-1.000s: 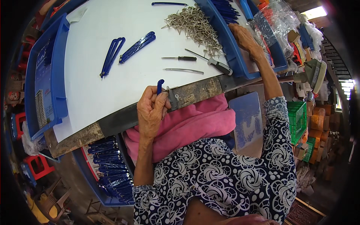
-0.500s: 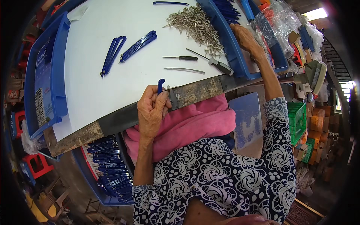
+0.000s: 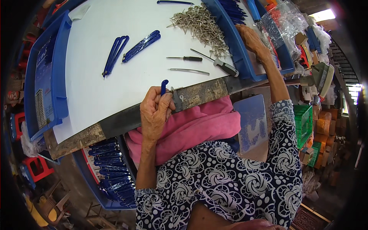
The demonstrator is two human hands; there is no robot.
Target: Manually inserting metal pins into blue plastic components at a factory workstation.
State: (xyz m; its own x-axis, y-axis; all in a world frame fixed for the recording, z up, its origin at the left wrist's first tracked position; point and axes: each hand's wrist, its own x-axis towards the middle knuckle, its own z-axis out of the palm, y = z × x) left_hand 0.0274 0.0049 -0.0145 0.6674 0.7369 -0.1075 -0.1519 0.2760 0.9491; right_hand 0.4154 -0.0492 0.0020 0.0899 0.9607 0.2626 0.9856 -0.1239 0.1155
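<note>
My left hand [image 3: 154, 111] rests at the near edge of the white table [image 3: 115, 88], fingers closed around a small blue-handled piece [image 3: 164, 86] with a metal end. My right hand [image 3: 251, 38] reaches out into the blue tray [image 3: 234, 46] at the right; what its fingers hold is hidden. A heap of several metal pins [image 3: 201, 25] lies between the hands. Two small screwdrivers [image 3: 188, 58] and a thin metal blade [image 3: 189, 71] lie just beyond my left hand.
Two bundles of blue handles [image 3: 130, 48] lie mid-table. A blue tray [image 3: 42, 84] stands on the left. Under the table edge a blue bin [image 3: 109, 172] holds several blue handles. A pink cloth [image 3: 199, 126] covers my lap. Crates and bags crowd the right side.
</note>
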